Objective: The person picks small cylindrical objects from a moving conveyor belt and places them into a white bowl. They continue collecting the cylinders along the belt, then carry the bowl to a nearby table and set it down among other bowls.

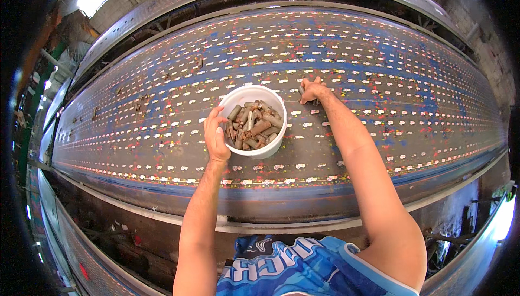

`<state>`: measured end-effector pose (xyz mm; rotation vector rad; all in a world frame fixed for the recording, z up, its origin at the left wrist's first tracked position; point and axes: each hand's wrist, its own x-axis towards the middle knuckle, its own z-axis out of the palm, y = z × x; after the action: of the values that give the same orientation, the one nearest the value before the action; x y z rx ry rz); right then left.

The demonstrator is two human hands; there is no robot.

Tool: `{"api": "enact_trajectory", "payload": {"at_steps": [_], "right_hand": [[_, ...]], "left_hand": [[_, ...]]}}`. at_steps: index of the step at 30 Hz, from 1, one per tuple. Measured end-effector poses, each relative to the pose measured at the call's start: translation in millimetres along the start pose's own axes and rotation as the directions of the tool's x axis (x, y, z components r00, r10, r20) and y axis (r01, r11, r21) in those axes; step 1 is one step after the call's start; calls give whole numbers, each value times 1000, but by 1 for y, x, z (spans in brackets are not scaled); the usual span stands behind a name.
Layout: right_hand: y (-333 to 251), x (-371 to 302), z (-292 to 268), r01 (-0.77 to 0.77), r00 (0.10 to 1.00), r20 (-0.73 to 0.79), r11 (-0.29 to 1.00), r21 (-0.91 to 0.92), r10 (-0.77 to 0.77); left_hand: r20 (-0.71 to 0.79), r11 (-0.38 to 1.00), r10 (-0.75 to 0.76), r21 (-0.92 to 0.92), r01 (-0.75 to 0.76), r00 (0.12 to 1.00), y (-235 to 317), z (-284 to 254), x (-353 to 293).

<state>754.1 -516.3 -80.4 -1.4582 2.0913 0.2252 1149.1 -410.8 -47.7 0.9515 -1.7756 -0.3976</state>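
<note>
My left hand grips the near left rim of a white plastic bucket, which holds several short brown cylindrical pieces. The bucket is over a wide perforated metal bed with rows of small holes and blue and red paint marks. My right hand reaches past the bucket to its far right and presses down on the bed, fingers closed around a small brown piece that is mostly hidden.
A few loose brown pieces lie on the bed at the far left. The bed's metal front rail runs across just before my body. More metal frame curves behind the bed.
</note>
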Motion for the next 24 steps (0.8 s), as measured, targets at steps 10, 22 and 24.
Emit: {"api": "enact_trajectory", "payload": {"at_steps": [10,22,24], "right_hand": [[45,5,50,344,917,-202,938,-30,-343],[-49,-160,-68,487,660,-266,130,864,-703],[-81,-166,-64,846,486,-408,298,442,-773]], "left_hand": [[6,998,24,-62,-23,1000,6,6,1],[-15,998,46,-46,-46,999,-3,-3,-2],[-11,998,58,-28,-58,998,-7,-3,-1]]}}
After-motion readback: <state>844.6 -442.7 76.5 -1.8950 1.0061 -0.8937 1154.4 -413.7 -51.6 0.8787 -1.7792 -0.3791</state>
